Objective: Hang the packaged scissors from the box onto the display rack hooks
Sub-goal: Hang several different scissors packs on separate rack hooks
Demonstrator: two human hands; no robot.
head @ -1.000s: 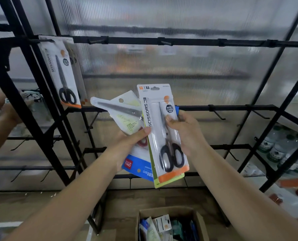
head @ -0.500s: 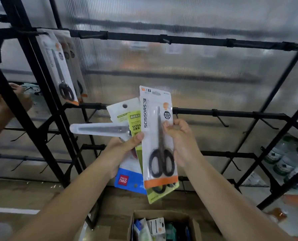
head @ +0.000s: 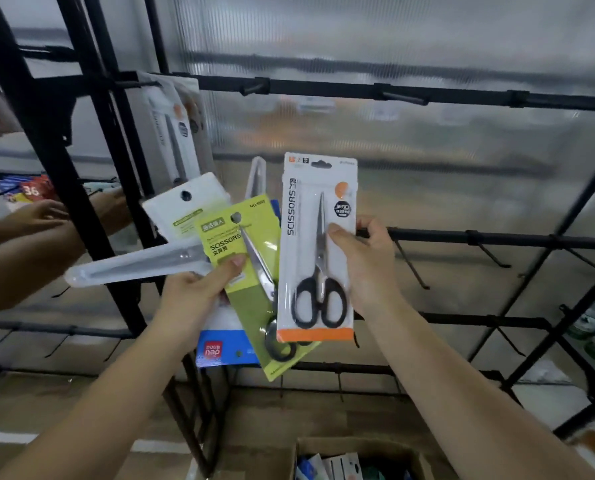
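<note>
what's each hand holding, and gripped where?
Right hand pinches the white scissors pack at its right edge, mid-height, thumb on the front. Left hand grips a fan of packs near their middle, thumb on the green one.

A black display rack (head: 324,90) carried packaged scissors (head: 171,133) on its top-left hook; a cardboard box (head: 424,459) sat on the wooden floor (head: 46,403)

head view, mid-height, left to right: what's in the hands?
clear blade sleeve → left hand → green scissors pack → white scissors pack with orange strip → right hand
</note>
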